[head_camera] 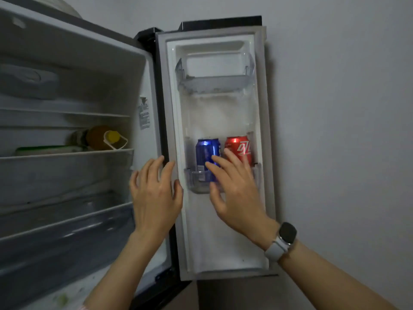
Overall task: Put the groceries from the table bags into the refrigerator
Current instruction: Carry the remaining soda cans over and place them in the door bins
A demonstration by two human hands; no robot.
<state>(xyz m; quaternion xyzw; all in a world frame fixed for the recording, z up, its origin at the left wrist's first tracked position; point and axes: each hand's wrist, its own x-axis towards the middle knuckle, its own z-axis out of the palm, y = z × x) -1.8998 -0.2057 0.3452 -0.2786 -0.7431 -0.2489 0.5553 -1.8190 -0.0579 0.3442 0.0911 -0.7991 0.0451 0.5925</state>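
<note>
The refrigerator door (223, 220) stands wide open. In its lower door bin (196, 180) a blue can (206, 153) and a red can (238, 147) stand upright side by side. My right hand (234, 189), a watch on its wrist, hovers in front of that bin with fingers spread and holds nothing. My left hand (154, 193) is raised near the door's hinge edge, fingers straight and empty. Inside the fridge, a bottle with a yellow cap (105, 137) lies on a shelf beside a green-and-white packet (47, 150).
The upper door bin (214, 79) holds nothing. Glass shelves (67, 153) and a clear drawer (67, 224) fill the fridge's left side. A plain wall (346, 130) stands right behind the open door.
</note>
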